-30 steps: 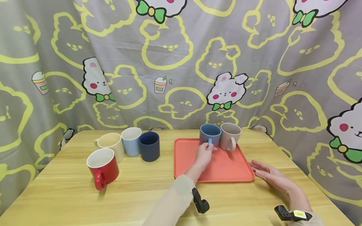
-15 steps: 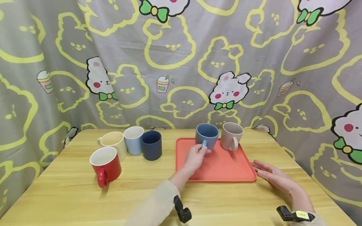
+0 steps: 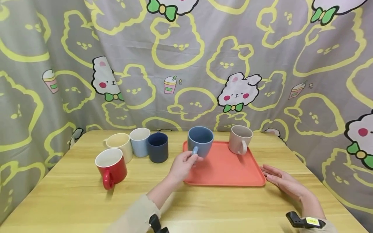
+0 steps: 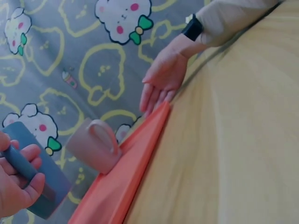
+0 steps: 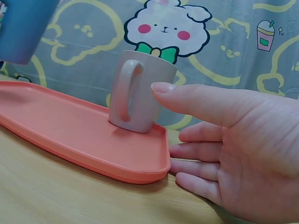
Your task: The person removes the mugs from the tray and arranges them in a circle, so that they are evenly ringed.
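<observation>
My left hand (image 3: 182, 165) grips a blue mug (image 3: 200, 139) by its handle, holding it in the air above the left part of the coral tray (image 3: 227, 176). In the left wrist view, fingers curl round the handle of that mug (image 4: 32, 168). A grey-beige mug (image 3: 239, 139) stands upright at the tray's back right corner, its handle facing forward. Beside the tray's right edge, my right hand (image 3: 284, 181) rests with straight fingers. The right wrist view has those fingertips (image 5: 180, 165) at the tray's corner, holding nothing.
Left of the tray stand a red mug (image 3: 112, 166), a cream mug (image 3: 120, 147), a light blue mug (image 3: 140, 142) and a navy mug (image 3: 158, 148), close together on the wooden table (image 3: 87, 207). A patterned curtain (image 3: 186, 64) hangs behind.
My left hand has carried the blue mug leftward and up, away from the grey-beige mug it stood beside. The right hand stays at the tray's edge.
</observation>
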`<state>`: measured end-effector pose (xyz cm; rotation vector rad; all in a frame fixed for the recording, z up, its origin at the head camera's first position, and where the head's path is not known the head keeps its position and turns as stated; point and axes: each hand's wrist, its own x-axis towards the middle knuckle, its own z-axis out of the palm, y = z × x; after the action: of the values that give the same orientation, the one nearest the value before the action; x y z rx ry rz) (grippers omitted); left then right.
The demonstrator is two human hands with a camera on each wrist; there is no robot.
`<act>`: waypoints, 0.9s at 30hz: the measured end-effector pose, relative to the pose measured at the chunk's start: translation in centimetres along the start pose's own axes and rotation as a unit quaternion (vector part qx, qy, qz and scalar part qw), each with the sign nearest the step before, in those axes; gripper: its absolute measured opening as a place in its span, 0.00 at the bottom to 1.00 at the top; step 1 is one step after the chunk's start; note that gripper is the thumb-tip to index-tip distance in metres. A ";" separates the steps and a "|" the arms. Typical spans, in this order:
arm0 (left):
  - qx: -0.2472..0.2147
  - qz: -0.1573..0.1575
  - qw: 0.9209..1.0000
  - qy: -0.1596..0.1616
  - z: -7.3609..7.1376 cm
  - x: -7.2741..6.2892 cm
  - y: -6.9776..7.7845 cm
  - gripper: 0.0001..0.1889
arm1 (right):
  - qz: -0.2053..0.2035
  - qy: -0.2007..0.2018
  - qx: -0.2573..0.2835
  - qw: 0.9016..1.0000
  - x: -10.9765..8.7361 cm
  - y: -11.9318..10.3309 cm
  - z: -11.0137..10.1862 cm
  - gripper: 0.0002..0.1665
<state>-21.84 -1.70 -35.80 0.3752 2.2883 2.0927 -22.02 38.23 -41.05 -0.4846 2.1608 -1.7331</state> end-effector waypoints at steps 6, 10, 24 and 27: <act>0.010 -0.003 1.000 -0.004 -2.0 -2.3 0.2 0.13 | -0.011 -0.003 0.023 1.000 -0.1 0.0 -0.1 0.37; 0.004 -0.003 1.000 0.004 -3.0 -3.6 0.2 0.12 | -0.014 -0.007 0.033 0.999 -0.2 -0.1 -0.1 0.38; 0.006 -0.037 0.996 0.080 -5.3 -7.0 -0.2 0.11 | -0.019 -0.012 0.021 1.000 0.0 -0.1 -0.1 0.37; 0.016 -0.044 0.995 0.092 -5.7 -7.6 -0.6 0.11 | -0.018 -0.011 0.017 1.000 0.0 0.0 -0.1 0.37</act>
<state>-15.59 -8.75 -36.89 0.0818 2.3890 2.1311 -22.05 38.28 -41.01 -0.5339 2.1167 -1.7710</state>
